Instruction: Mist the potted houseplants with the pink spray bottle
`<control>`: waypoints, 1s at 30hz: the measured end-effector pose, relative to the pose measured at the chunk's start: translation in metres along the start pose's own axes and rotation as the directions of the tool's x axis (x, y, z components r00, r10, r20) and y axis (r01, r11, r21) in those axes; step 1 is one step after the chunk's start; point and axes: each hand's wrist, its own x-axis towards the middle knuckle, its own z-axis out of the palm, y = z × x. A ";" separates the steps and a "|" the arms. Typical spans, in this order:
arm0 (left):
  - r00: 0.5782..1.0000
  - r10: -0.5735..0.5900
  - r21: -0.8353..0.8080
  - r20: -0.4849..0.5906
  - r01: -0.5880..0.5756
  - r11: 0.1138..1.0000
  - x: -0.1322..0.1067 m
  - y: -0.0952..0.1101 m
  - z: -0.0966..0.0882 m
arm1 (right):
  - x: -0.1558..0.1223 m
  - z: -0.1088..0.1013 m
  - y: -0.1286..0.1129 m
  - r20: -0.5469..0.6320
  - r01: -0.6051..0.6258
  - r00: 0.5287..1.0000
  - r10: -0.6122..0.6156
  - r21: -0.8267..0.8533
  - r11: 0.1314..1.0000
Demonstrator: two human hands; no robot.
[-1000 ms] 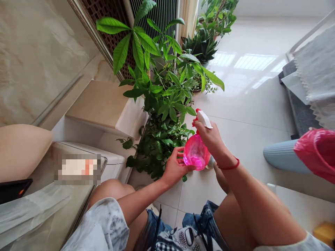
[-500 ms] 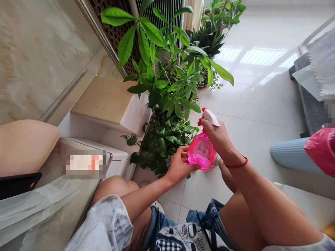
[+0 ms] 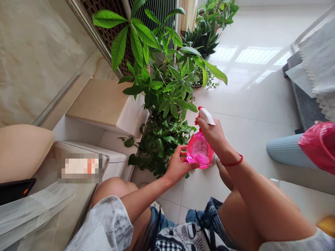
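Note:
A pink see-through spray bottle with a white and red trigger head is held over the floor in front of me. My right hand is closed round its neck and trigger head. My left hand cups the round body from the left and below, fingers curled on it. The nozzle points at a low leafy potted plant just left of the bottle. Taller large-leaved plants rise behind it.
More potted plants stand farther back on the glossy white tile floor. A glass-topped table lies at the lower left, a white step-like cabinet beside it. A blue ribbed bin with a red bag stands at the right.
Both hands have kept their hold on the bottle. The view has swung slightly, and the bottle sits almost in the same place beside the low plant.

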 end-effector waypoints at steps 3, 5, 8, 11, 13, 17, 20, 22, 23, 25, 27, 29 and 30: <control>1.000 0.014 0.018 -0.005 -0.013 1.000 0.000 0.001 0.002 | -0.001 -0.001 -0.001 -0.002 0.008 1.000 -0.008 0.001 1.000; 1.000 0.008 0.025 -0.015 -0.008 1.000 0.000 0.005 0.003 | -0.001 -0.001 -0.002 -0.002 0.025 1.000 -0.025 0.003 1.000; 1.000 -0.004 0.007 -0.023 0.004 1.000 -0.001 0.009 0.004 | -0.001 -0.001 -0.002 0.006 0.070 0.998 -0.070 -0.001 0.998; 1.000 -0.016 -0.008 -0.022 0.016 1.000 -0.002 0.011 0.005 | -0.001 -0.002 0.000 0.032 0.106 0.994 -0.106 -0.011 0.994; 1.000 -0.019 -0.012 -0.021 0.018 1.000 -0.003 0.010 0.006 | -0.001 -0.003 0.002 0.040 0.120 0.992 -0.120 -0.009 0.993; 1.000 -0.006 -0.002 -0.030 0.006 1.000 -0.003 0.010 0.008 | -0.003 -0.004 0.001 0.018 0.126 0.992 -0.125 -0.014 0.992; 0.999 -0.003 0.001 -0.041 0.004 1.000 -0.004 0.010 0.010 | -0.003 -0.006 0.001 0.007 0.133 0.991 -0.133 -0.023 0.991; 0.999 -0.007 -0.012 -0.046 0.006 1.000 -0.004 0.009 0.011 | -0.003 -0.006 0.002 0.020 0.138 0.990 -0.138 -0.023 0.990; 0.999 -0.010 -0.020 -0.049 0.009 1.000 -0.004 0.009 0.012 | -0.003 -0.006 0.002 0.030 0.141 0.990 -0.141 -0.023 0.990; 0.998 -0.018 -0.032 -0.056 0.016 0.999 -0.006 0.008 0.013 | -0.003 -0.007 0.004 0.047 0.147 0.988 -0.146 -0.019 0.989; 0.998 -0.023 -0.032 -0.063 0.021 0.999 -0.007 0.008 0.014 | -0.003 -0.008 0.005 0.050 0.149 0.988 -0.149 -0.010 0.989; 0.997 -0.017 -0.027 -0.072 0.016 1.000 -0.008 0.008 0.016 | -0.004 -0.009 0.006 0.041 0.145 0.989 -0.145 0.004 0.989; 0.997 -0.011 -0.027 -0.077 0.009 1.000 -0.008 0.009 0.017 | -0.005 -0.010 0.006 0.034 0.140 0.989 -0.141 0.010 0.990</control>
